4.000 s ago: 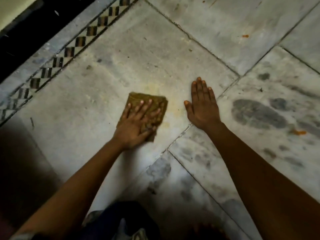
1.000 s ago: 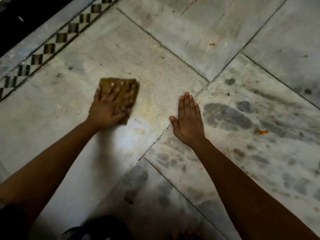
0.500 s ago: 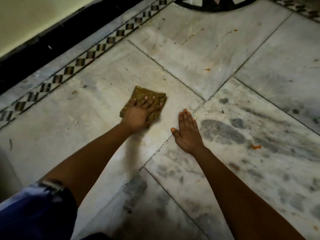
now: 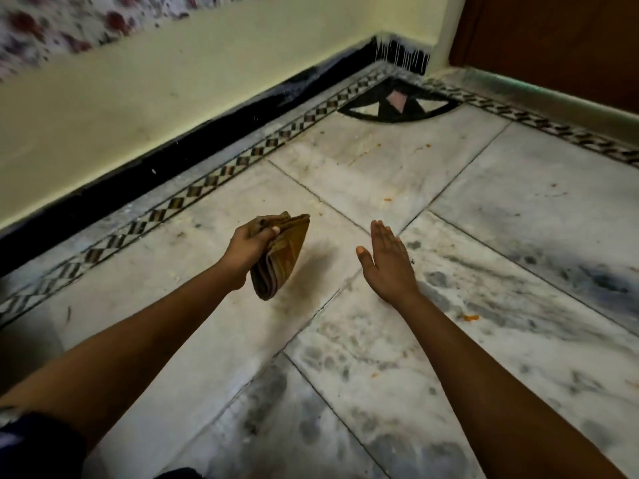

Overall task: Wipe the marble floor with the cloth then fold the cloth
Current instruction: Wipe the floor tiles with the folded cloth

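Head view: a thick folded brown cloth (image 4: 281, 254) is gripped by the left hand (image 4: 247, 248), seemingly lifted off the veined marble floor (image 4: 380, 357); the right hand (image 4: 389, 267) is held flat, fingers straight.

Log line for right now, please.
phase: cloth lifted | left hand: grips folded cloth above marble floor | right hand: flat, fingers straight, holds nothing

Taking the corner inlay (image 4: 397, 107) as landmark: the marble floor (image 4: 363, 174) lies bare from it toward the viewer, open for a sweep. Left of the inlay the wall (image 4: 145, 98) with its black skirting (image 4: 173, 157) blocks passage; right of it the door (image 4: 553, 39) and its threshold (image 4: 539, 95) close that side. Nearer, the left hand (image 4: 247, 248) gripping the folded cloth (image 4: 281, 257) and the flat right hand (image 4: 389, 262) occupy the middle floor, with a gap between them.
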### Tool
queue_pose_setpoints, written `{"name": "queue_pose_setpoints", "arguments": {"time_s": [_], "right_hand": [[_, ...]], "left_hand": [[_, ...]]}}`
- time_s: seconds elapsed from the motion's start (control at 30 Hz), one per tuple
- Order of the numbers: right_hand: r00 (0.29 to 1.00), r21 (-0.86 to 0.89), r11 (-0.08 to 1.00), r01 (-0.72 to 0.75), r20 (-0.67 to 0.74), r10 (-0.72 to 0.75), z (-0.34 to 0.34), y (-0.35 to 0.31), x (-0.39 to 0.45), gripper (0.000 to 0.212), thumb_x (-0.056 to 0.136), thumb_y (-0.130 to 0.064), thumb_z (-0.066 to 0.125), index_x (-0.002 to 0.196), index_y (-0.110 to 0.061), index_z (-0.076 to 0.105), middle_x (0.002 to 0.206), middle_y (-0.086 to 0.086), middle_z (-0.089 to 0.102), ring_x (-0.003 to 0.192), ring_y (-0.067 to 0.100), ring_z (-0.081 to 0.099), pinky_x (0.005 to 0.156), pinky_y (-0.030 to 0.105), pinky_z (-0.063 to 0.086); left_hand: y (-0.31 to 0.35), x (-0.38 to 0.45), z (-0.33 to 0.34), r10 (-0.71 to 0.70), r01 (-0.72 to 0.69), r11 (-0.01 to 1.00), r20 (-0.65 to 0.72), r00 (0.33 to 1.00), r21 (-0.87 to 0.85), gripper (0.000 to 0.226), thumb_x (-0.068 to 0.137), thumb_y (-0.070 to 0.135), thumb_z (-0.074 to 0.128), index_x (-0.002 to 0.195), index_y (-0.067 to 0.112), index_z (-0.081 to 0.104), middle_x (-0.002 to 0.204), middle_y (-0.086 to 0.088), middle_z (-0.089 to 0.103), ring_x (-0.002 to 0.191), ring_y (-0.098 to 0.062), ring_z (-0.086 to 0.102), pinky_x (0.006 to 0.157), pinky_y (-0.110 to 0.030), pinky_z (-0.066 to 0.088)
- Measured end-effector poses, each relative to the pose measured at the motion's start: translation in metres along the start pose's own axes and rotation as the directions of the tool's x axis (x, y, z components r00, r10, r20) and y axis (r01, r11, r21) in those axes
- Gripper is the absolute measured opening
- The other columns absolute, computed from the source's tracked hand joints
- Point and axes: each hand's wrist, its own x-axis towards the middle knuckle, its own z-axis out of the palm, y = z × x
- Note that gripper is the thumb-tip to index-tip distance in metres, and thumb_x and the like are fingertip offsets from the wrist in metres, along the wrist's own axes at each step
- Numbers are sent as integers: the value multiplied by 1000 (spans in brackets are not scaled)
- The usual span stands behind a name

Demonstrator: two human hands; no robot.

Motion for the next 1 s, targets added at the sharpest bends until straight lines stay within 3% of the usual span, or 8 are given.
{"name": "queue_pose_setpoints", "arguments": {"time_s": [0.17,0.4,0.67,0.8,0.9,1.0], "right_hand": [[999,2,999,39,-9,-39,-40,5,2,60,101,-39,25,149,-10,4,159,5,2,146,15,-1,116,29,-4],[999,-81,997,15,-47,-19,-77,21,22,60,101,-36,27,149,-10,2,159,6,0,146,15,-3,114,27,-6],[999,-197,980,-24,-52,14,-72,32,70,68,97,-44,19,148,-4,3,158,11,2,146,19,0,114,26,-4],[996,-280,958,-60,-73,41,-69,35,109,64,101,-36,31,148,-3,4,158,13,3,146,22,2,114,27,-2],[996,-344,935,-86,-59,70,-69,32,130,64,100,-35,32,148,-3,3,158,13,2,146,23,1,114,28,-3],[993,-392,912,-116,-39,109,-69,32,137,64,100,-35,31,148,-4,1,158,13,0,146,23,0,115,29,-3]], "left_hand": [[53,-7,14,1,-11,998,-160,987,-63,21,95,11,49,110,19,62,110,-4,64,96,-19,62,77,-26,49],[111,15,30,11,-8,1000,-161,987,25,17,95,16,50,110,17,58,105,-7,62,83,-18,60,77,-28,45],[83,95,31,-43,35,998,-178,983,-46,30,94,20,53,123,13,56,109,-7,63,93,-21,60,79,-29,45],[67,146,23,-48,38,997,-181,982,-60,35,94,22,53,128,16,55,118,-7,62,100,-21,60,83,-29,47],[64,171,13,4,-9,999,-142,990,-35,32,95,20,52,127,17,55,117,-5,63,95,-16,63,78,-22,50],[68,185,9,14,-20,999,-124,992,-49,29,95,20,52,123,19,57,118,-6,62,104,-20,61,88,-28,49]]}}
